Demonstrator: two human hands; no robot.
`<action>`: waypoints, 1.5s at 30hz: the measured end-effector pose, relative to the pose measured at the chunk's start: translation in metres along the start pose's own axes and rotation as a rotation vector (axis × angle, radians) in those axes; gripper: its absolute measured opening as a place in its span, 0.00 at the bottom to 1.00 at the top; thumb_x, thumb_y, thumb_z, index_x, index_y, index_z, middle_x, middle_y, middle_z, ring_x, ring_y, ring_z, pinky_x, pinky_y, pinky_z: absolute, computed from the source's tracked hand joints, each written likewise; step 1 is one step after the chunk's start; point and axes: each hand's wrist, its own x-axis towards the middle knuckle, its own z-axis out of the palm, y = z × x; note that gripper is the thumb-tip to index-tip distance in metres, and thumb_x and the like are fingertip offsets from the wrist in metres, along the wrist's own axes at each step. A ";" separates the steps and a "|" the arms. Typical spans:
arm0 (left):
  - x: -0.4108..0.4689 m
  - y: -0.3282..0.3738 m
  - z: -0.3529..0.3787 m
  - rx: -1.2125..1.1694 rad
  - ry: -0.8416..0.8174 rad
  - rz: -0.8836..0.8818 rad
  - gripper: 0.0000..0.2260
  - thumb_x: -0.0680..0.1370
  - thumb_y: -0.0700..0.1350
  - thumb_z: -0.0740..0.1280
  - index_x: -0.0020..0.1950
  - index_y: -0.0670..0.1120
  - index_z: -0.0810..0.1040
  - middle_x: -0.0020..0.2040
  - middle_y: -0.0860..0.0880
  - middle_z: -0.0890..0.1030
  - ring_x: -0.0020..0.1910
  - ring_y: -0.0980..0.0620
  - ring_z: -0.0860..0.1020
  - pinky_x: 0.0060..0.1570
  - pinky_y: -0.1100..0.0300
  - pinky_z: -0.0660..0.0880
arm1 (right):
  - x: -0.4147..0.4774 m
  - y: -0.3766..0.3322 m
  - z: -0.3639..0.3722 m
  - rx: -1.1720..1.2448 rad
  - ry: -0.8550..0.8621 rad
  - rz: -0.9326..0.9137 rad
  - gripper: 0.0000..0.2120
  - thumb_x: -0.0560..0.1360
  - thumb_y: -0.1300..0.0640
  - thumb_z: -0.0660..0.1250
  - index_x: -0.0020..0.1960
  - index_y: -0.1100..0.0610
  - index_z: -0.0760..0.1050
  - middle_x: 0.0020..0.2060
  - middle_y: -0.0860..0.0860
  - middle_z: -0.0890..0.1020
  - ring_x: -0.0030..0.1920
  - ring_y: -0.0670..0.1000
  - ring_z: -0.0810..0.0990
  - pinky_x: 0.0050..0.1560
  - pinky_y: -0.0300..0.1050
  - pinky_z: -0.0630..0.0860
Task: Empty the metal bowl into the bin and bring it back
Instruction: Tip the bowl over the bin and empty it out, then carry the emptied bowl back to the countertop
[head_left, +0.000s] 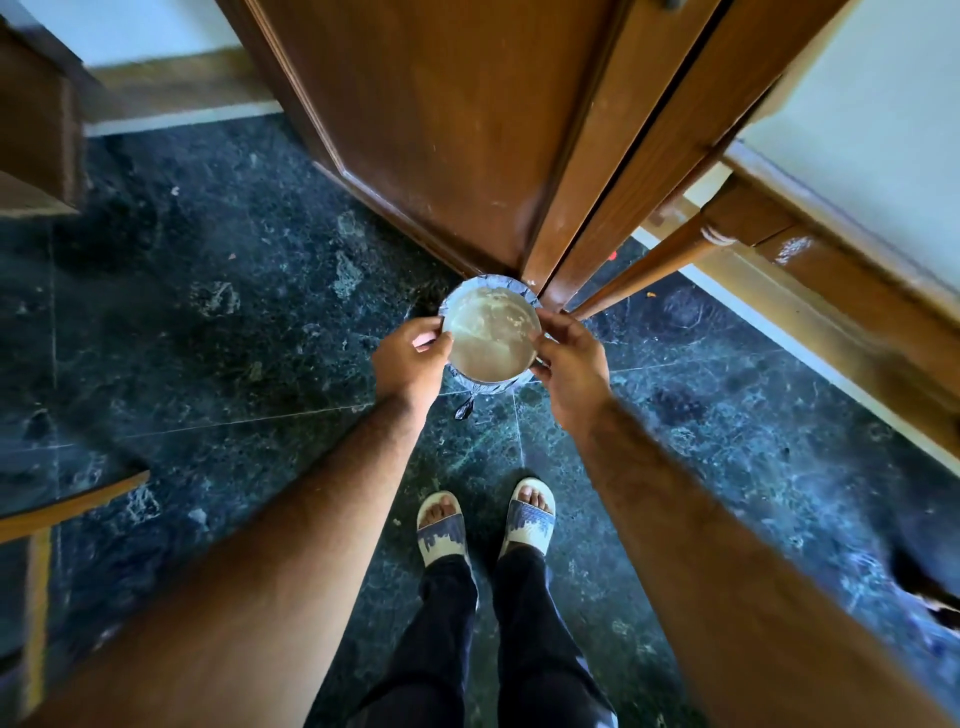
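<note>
Metal bowl (491, 332), rim lined with foil, carried level in front of the body above the dark stone floor (208, 322), close to the wooden door (441, 130). Left hand (410, 358) and right hand (571, 364) pinch opposite rims, presumably to keep its pale residue from spilling. No bin visible.

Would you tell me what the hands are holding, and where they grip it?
Both hands hold the metal bowl by its rim: left hand, right hand.
</note>
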 end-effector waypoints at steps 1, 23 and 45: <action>-0.007 0.009 -0.003 0.002 0.003 0.004 0.09 0.74 0.39 0.73 0.54 0.42 0.84 0.51 0.40 0.86 0.47 0.46 0.85 0.51 0.43 0.83 | -0.007 -0.005 0.001 -0.011 0.007 -0.028 0.14 0.76 0.71 0.66 0.59 0.61 0.78 0.50 0.50 0.83 0.46 0.49 0.81 0.43 0.44 0.78; -0.162 0.233 -0.021 0.088 -0.185 0.336 0.12 0.65 0.53 0.71 0.48 0.58 0.83 0.40 0.50 0.87 0.40 0.49 0.86 0.46 0.44 0.84 | -0.211 -0.207 -0.060 0.010 0.095 -0.286 0.12 0.69 0.66 0.74 0.52 0.58 0.84 0.48 0.57 0.88 0.53 0.58 0.86 0.57 0.58 0.82; -0.277 0.344 0.256 0.231 -0.198 0.499 0.06 0.70 0.42 0.74 0.46 0.45 0.85 0.42 0.47 0.87 0.41 0.50 0.84 0.48 0.49 0.83 | -0.156 -0.367 -0.316 -0.022 0.295 -0.322 0.12 0.67 0.67 0.74 0.50 0.58 0.85 0.43 0.57 0.88 0.46 0.57 0.87 0.46 0.48 0.84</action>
